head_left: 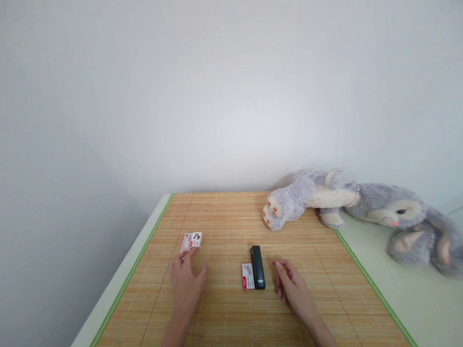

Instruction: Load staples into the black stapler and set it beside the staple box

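Observation:
My left hand (185, 284) lies flat on the bamboo mat (230, 322) with its fingers stretched out, the fingertips just touching a small white and red box (191, 240). A black stapler (257, 266) lies in the middle of the mat, with a second small white and red box (248, 276) against its left side. My right hand (292, 288) rests on the mat just right of the stapler, fingers loosely curled and apart from it, holding nothing.
A grey and cream plush rabbit (371, 208) lies on its side at the back right, partly on the mat and partly on the pale green table (425, 308). White walls stand behind and to the left.

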### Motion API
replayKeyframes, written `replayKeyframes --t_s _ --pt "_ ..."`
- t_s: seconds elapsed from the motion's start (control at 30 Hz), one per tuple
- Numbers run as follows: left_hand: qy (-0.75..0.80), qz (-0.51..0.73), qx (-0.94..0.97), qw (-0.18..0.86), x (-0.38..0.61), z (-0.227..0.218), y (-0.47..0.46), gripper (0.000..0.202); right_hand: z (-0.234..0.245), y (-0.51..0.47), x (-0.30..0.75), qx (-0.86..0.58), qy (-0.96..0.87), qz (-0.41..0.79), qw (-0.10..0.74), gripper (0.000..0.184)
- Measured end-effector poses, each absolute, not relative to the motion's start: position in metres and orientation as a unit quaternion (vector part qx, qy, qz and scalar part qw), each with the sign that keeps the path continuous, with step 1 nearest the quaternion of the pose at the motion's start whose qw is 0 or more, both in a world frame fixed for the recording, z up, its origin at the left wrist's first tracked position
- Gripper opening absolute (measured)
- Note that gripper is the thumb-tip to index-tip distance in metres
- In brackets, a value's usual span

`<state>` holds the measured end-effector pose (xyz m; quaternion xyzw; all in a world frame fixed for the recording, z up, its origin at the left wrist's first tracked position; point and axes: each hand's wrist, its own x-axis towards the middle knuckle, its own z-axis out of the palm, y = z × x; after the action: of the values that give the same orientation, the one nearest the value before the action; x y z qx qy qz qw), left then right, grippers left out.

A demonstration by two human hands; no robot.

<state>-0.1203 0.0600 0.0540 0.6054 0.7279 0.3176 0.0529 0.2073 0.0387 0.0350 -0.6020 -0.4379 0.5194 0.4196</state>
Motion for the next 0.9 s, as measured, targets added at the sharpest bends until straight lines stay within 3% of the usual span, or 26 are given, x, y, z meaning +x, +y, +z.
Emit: replayKeyframes --t_s 0.07,0.2,0.47,0.63,0.8,0.9 --pt "0.776 0.299 0.555 0.022 -0.150 0.050 0.062 0.052 0.035 0.038 0.210 -0.603 -0.439 0.523 0.414 0.061" --pt "0.781 0.290 0.542 0.108 -0.164 0.046 0.059 0.048 0.038 0.039 0.206 -0.591 -0.460 0.524 0.405 0.063" --pt "0.659 0.370 0.580 0.304 -0.031 0.055 0.037 0.054 0.036 0.040 0.201 -0.585 -0.495 0.505 0.397 0.062" --pt "0.621 0.337 0.596 0.381 -0.007 0.058 0.034 0.067 0.038 0.038 0.203 -0.572 -0.498 0.519 0.394 0.064" --pt "0.545 0.284 0.707 0.351 -0.032 0.065 0.039 0.092 0.045 0.037 0.205 -0.557 -0.564 0.494 0.357 0.062" --pt "0.506 0.243 0.762 0.324 -0.038 0.074 0.050 0.084 0.048 0.037 0.205 -0.552 -0.609 0.474 0.316 0.061"
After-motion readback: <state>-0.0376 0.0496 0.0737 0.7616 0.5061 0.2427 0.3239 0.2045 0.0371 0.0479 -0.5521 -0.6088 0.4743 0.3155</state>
